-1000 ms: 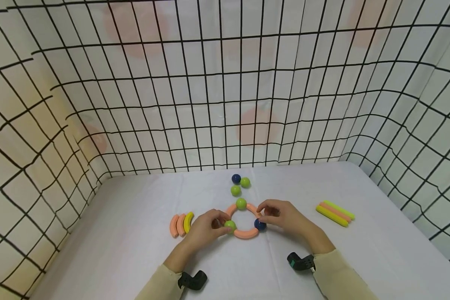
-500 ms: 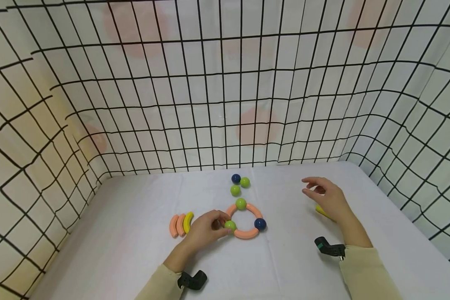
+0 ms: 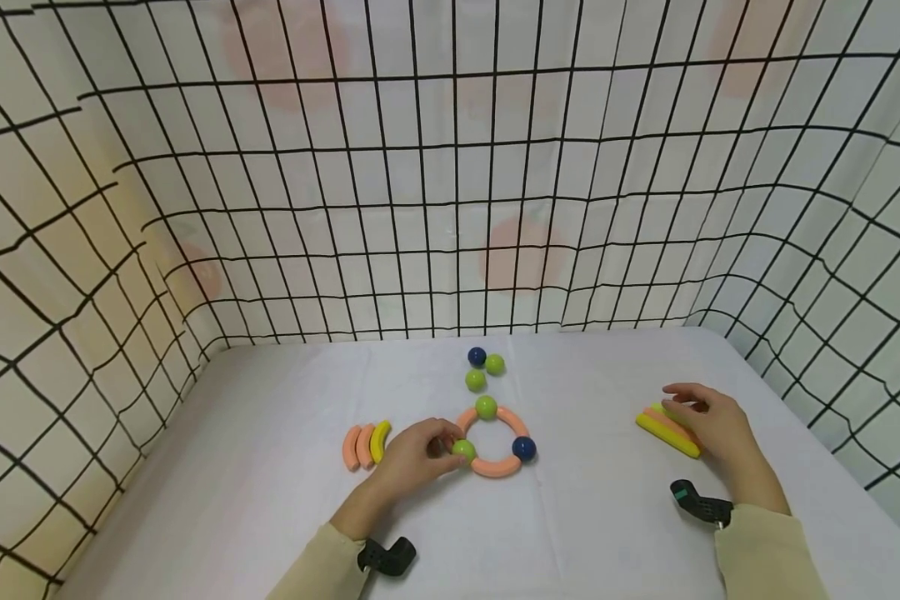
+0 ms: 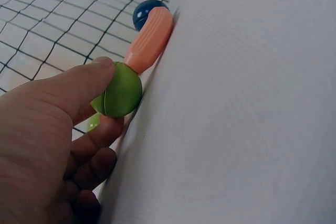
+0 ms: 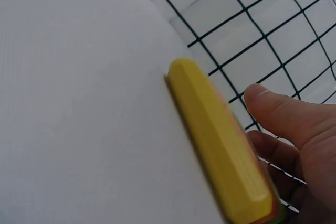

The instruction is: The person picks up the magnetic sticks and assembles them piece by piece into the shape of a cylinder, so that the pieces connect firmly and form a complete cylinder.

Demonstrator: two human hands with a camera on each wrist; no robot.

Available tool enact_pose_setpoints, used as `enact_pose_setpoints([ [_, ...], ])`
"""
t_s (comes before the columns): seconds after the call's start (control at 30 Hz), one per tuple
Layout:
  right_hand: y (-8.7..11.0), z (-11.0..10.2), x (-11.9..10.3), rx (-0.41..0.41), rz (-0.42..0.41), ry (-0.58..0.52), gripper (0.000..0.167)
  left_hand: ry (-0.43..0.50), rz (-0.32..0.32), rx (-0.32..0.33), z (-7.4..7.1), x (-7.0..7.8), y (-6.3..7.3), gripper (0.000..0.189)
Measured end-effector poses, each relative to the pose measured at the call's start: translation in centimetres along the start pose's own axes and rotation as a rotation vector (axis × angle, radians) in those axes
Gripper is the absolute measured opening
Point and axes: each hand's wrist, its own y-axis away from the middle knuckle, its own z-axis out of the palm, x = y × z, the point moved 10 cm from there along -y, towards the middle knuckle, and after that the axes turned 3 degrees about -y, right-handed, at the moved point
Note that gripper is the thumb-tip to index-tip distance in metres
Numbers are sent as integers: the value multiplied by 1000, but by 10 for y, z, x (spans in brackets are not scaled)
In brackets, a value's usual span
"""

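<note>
On the white cloth lies a ring of orange curved pieces (image 3: 496,469) joined by balls. My left hand (image 3: 418,457) pinches the ring's left green ball (image 4: 124,92) between thumb and fingers. A second green ball (image 3: 486,407) tops the ring, and a dark blue ball (image 3: 524,448) sits at its right. Over at the right, my right hand (image 3: 722,427) hovers at a row of straight sticks, thumb and fingers apart. The yellow stick (image 5: 218,140) is nearest me; the orange stick (image 3: 655,413) and a green one behind it are partly hidden by the hand.
Beyond the ring lie a loose blue ball (image 3: 477,357) and two green balls (image 3: 476,380). Left of my left hand are two orange curved pieces (image 3: 351,448) and a yellow curved piece (image 3: 379,442). Black netting (image 3: 435,208) encloses the table's back and sides.
My right hand has left the ring's blue ball and swung right to the straight sticks. The left hand stays on the green ball. The head view has shifted slightly.
</note>
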Motion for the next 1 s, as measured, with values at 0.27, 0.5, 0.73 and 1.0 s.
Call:
enact_pose_setpoints([
  [0.27,-4,5,16,-10,2,39,57,-1,1,-4,1,1,0,28],
  [0.5,-3,5,19,5,0,53,51,5,-2,-9,0,1,0,28],
  [0.73,-2,4,22,8,21,63,53,-17,1,-9,1,0,-1,28],
  [1.0,-6,5,23,-13,46,66,58,-27,3,-3,0,1,-1,27],
])
